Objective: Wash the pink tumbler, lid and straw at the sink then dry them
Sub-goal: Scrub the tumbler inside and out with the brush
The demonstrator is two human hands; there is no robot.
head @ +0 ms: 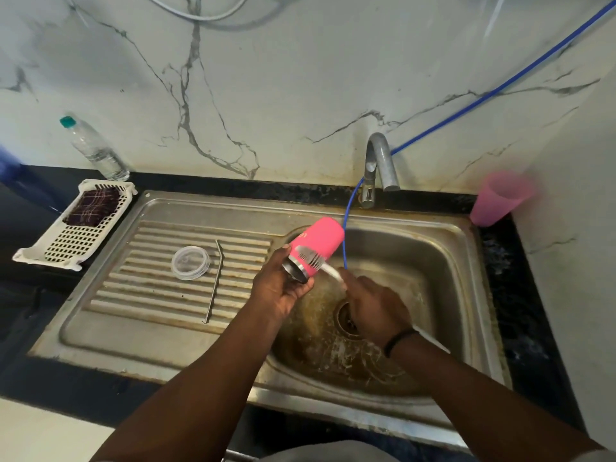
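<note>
My left hand [279, 288] grips the open steel-rimmed end of the pink tumbler [318, 243], which is tilted over the sink basin [433, 261] with its base pointing up and away. My right hand [375, 308] holds a white-handled bottle brush [320, 261] whose bristles lie against the tumbler's side near the rim. The clear round lid [190, 262] lies flat on the ribbed drainboard [160, 295]. Just to the lid's right on the drainboard lies the bent metal straw [215, 281].
A tap [378, 165] stands behind the basin, with a blue hose [346, 228] hanging into it. A pink plastic cup [498, 198] sits at the right back corner. Left of the sink are a white basket [71, 241] holding a dark checked cloth [95, 205] and a water bottle [95, 150].
</note>
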